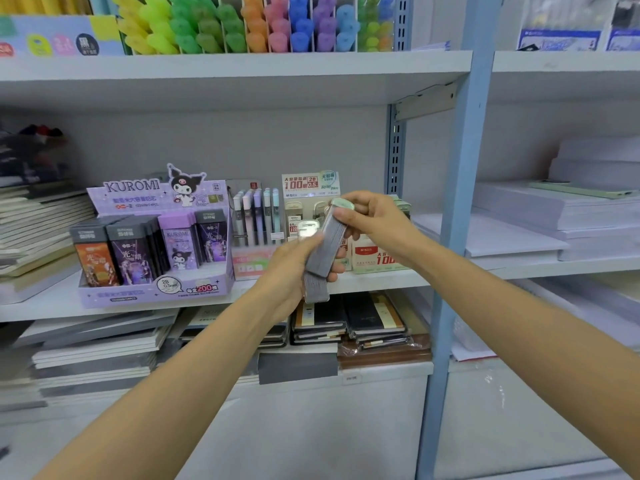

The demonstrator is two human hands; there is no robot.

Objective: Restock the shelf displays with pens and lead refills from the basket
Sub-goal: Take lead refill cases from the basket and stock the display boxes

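Note:
My left hand (294, 268) grips a small bunch of grey lead refill cases (320, 271) in front of the middle shelf. My right hand (374, 220) pinches the pale green cap end of the top case (341, 205). Just behind the hands stands the cream lead refill display (310, 188) with red "100" print, partly hidden by them. To its left is a clear stand of pastel pens (256, 216). Further left sits the purple Kuromi display box (152, 244) holding upright lead refill boxes. No basket is in view.
The upper shelf carries rows of bright highlighters (256, 26). Stacks of notebooks (41, 223) lie at the left and on the lower shelf (346, 327). A blue-grey shelf upright (460, 188) stands to the right, with stacks of white paper (571, 216) beyond it.

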